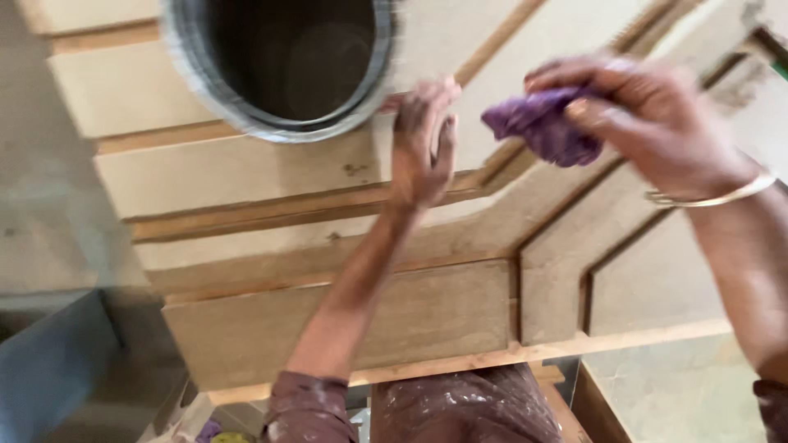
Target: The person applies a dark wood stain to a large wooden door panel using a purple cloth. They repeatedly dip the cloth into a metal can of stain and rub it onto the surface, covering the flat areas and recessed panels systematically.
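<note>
Two hands on a grooved wooden board, one with a purple cloth.

The right hand is curled tight around a bunched-up purple cloth — it holds it just above the wooden board, near a slanted groove. The left hand is loose and holds nothing; its fingers rest on the board, right beside the rim of a round dark bucket that sits on the board's top part. A thin bangle is on the right wrist — the picture is a bit blurry.
</note>
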